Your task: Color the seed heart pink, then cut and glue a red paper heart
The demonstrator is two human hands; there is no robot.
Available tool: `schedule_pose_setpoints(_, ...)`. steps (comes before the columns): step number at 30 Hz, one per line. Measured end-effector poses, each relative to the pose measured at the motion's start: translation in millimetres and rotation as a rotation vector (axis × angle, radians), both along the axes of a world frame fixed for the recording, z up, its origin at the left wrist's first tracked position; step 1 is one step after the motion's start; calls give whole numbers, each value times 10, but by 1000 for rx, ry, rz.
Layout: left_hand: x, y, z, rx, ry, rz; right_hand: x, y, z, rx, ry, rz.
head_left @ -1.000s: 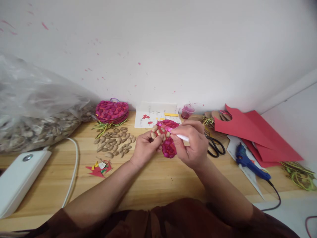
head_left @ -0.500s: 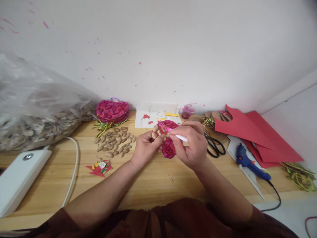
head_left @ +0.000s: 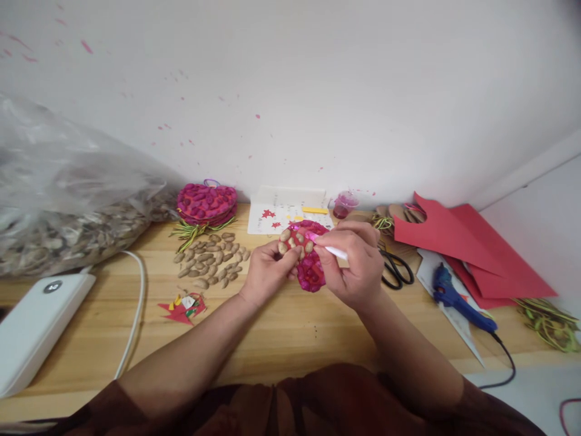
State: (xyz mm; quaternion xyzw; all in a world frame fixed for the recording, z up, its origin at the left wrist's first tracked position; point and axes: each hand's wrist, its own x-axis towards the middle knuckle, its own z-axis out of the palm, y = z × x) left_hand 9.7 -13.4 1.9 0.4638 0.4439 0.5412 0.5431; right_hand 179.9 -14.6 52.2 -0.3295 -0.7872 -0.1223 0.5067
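My left hand pinches the left edge of a round red disc covered in peanuts. Magenta paint coats the peanuts at its top and lower right; those on the left are still bare tan. In my right hand is a paintbrush with a white handle, its pink tip against the peanuts near the disc's upper middle. My right fingers hide part of the disc's right side. Loose unpainted peanuts lie on the table left of my left hand.
Behind stand painted peanut discs with yarn fringe and a paint cup. Right are black-handled scissors, red card and a blue glue gun with its cord. Left are a bag of peanuts and a white power bank.
My right hand and the paintbrush have shifted slightly to the right, uncovering more of the disc's top. My left hand keeps its hold in about the same place.
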Motion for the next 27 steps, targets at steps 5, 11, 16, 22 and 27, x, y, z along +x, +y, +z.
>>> schedule_pose_setpoints(5,-2,9,-10,-37,-21,7,6,11,9,13,-14,-29)
schedule_pose_setpoints(11,1,14,-11,4,-14,4,21,5,-6,-9,28,7)
schedule_pose_setpoints(16,9,8,-36,37,18,8,21,-12,-1,-78,60,-17)
schedule_pose_setpoints(22,4,10,-40,38,30,10,32,-10,12,-74,86,-34)
schedule_pose_setpoints(27,4,6,-34,25,14,7,27,-11,12,-83,73,-19)
